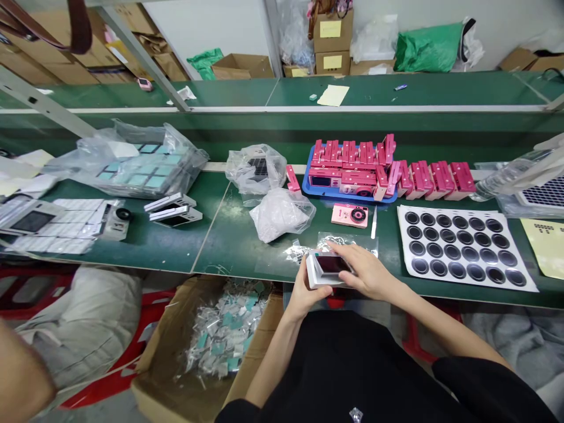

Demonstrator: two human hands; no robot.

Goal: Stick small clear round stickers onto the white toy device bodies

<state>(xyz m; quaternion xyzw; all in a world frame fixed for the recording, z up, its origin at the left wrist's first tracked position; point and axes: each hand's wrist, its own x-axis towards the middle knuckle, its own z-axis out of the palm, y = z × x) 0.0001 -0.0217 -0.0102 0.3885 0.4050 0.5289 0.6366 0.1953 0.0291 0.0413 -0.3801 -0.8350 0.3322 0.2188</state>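
A dark rectangular panel (333, 264) sits in a white plastic holder (313, 275), held between the hands at the near edge of the green tabletop (229, 252). Its long axis runs roughly across the body, tilted slightly, with the short end pointing toward 3 o'clock. The left hand (306, 292) closes around the holder's near-left corner from 7 o'clock, gripping it. The right hand (365, 271) comes in from 3 o'clock, its fingers (339, 251) extended over the panel; whether they grip it or only rest there, I cannot tell.

At 12 o'clock, a clear plastic bag (348, 241) lies just beyond the hands, followed by a pink toy camera (350, 215) and a blue tray (308, 188) piled with pink camera housings (350, 164). A sheet of black round pads (462, 249) lies at 3 o'clock. A cardboard box of scraps (163, 346) sits on the floor at 8 o'clock.
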